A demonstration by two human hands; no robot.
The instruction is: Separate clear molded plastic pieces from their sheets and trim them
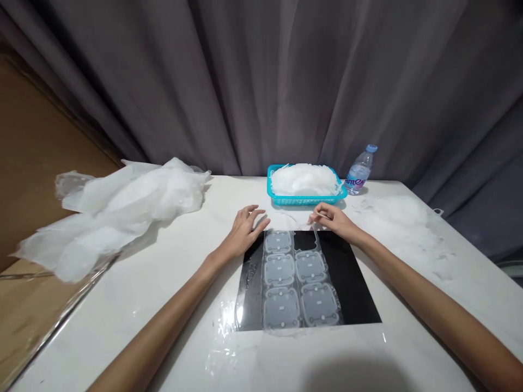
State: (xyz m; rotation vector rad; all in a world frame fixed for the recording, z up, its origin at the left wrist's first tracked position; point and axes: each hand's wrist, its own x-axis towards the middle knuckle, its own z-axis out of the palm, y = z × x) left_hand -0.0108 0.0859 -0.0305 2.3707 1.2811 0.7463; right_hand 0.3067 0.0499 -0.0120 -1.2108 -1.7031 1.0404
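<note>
A clear plastic sheet (299,272) with rows of frosted, rounded square pieces lies on a black mat (359,299). At its far right one square's place shows only the black beneath. Above that gap, my right hand (333,220) is closed in a pinch on a thin translucent piece (322,216), seen nearly edge-on; whether it still joins the sheet's clear edge is unclear. Close to the sheet's far left corner, my left hand (247,228) has its fingers apart and holds nothing.
A turquoise basket (306,200) heaped with white translucent pieces stands behind my hands, beside a water bottle (360,171). Crumpled white plastic film (134,198) lies on the left near brown cardboard (44,141). Thin translucent pieces (402,218) spread over the table's right side; a grey curtain (261,81) hangs behind.
</note>
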